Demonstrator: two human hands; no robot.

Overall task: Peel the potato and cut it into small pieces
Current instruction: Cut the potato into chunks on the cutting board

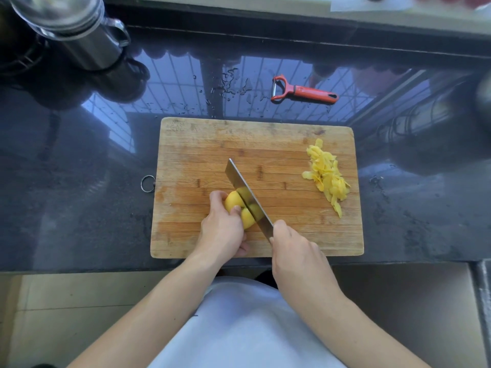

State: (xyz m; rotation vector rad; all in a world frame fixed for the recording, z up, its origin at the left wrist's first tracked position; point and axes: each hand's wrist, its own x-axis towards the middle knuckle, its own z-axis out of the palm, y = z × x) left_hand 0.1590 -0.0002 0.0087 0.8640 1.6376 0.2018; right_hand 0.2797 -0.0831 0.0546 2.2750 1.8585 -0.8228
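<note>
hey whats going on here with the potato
A person is cutting a peeled potato on a wooden cutting board. The left hand holds the potato steady while the right hand grips a knife whose blade is across it. A pile of peels lies at the board's right side, and a red peeler rests on the dark counter behind.

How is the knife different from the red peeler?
The knife has a long, wide steel blade; the peeler has a small blade in a red frame. The right hand grips the knife, which is cutting into the potato on the board; the peeler lies untouched on the wet counter behind it. Both have metal blades.
</note>
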